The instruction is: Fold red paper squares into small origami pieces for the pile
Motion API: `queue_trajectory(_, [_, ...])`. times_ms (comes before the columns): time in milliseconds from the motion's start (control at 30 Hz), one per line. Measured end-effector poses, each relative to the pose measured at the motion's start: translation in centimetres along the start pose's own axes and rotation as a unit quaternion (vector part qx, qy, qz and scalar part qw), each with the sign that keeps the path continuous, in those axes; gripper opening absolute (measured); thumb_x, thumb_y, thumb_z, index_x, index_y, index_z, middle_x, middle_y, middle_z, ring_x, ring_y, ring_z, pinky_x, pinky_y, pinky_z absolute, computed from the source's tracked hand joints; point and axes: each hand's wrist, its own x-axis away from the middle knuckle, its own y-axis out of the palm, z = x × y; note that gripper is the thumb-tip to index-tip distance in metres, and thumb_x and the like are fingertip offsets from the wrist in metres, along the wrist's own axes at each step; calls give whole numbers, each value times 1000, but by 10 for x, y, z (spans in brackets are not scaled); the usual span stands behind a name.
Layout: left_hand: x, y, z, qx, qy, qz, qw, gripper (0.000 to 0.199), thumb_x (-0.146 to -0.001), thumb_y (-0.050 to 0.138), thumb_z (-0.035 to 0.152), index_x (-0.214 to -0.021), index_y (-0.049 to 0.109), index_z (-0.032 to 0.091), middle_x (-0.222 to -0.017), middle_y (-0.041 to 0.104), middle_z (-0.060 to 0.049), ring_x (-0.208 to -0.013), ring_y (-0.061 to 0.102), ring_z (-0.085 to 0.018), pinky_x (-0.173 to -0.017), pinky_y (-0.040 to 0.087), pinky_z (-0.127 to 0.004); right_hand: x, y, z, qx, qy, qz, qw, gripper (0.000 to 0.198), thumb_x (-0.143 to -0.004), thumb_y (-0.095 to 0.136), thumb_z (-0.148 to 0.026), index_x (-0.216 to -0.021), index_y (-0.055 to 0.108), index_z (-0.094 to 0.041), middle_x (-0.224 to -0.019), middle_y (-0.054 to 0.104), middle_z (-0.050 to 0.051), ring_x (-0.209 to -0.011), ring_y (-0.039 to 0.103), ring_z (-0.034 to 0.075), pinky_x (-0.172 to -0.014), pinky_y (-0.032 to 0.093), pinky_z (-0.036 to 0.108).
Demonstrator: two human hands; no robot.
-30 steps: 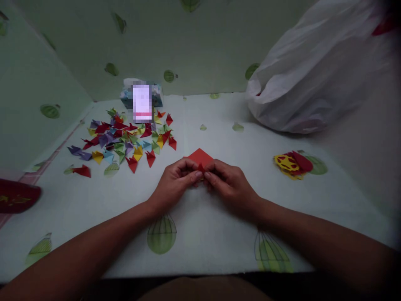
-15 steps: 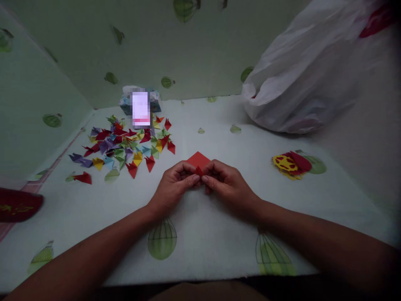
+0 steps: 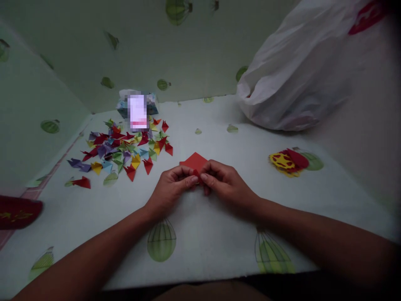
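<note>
A small piece of red origami paper is pinched between both hands at the middle of the table. One pointed corner of it faces away from me, and its near part is hidden behind the fingers. My left hand closes on its left side, thumb pressed against the curled index finger. From the right, my right hand grips the near edge between thumb and fingertips. The two thumbs almost touch. To the left lies a spread of folded paper pieces in red, purple, yellow, green and blue.
Behind the folded pieces stands a tissue box, a bright blurred screen before it. A large white plastic bag fills the back right. Red and yellow paper cut-outs lie at right; a dark red object sits far left.
The view has shifted slightly. More of the red paper shows at its left, above my left fingers. Both hands keep their pinch with small finger movements.
</note>
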Motion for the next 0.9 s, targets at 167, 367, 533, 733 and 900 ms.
queue_trajectory(167, [0,-1,2,-20,-19,-23,999,24,-73,87,34,-81,74,16,-77,71,-1,-70,59,-12,-68,43,-25,-3,-1,0,-69,27,-7,997,12,-90,62,-28,-84,56,-19,-70,59,-2,-58,57,11,-57,45,25])
queue_trajectory(367, [-1,-4,3,-45,-34,-46,997,20,-75,85,33,-79,74,17,-73,69,0,-68,57,-11,-67,41,-24,-4,-2,-3,-73,43,-10,996,9,-87,64,-24,-83,57,-19,-64,60,-3,-58,56,12,-57,45,26])
queue_trajectory(533, [-3,-8,3,-71,-42,-72,994,21,-75,85,34,-80,74,16,-74,69,0,-68,58,-12,-67,42,-26,-4,-3,-3,-67,45,-23,996,10,-87,63,-25,-81,58,-19,-63,61,-3,-58,57,12,-57,45,26])
queue_trajectory(733, [-3,-6,6,-52,-46,-95,993,19,-75,84,30,-77,70,16,-73,72,0,-70,62,-13,-71,45,-26,-4,-4,-1,-72,41,-45,996,17,-93,60,-31,-80,57,-19,-64,61,-2,-59,58,12,-60,46,27])
queue_trajectory(900, [-1,-4,7,-61,-37,-127,989,21,-76,80,31,-74,66,16,-76,72,-3,-76,65,-16,-73,47,-28,-3,-4,2,-61,26,-68,996,33,-98,56,-46,-77,56,-19,-66,61,-1,-60,57,13,-59,45,27])
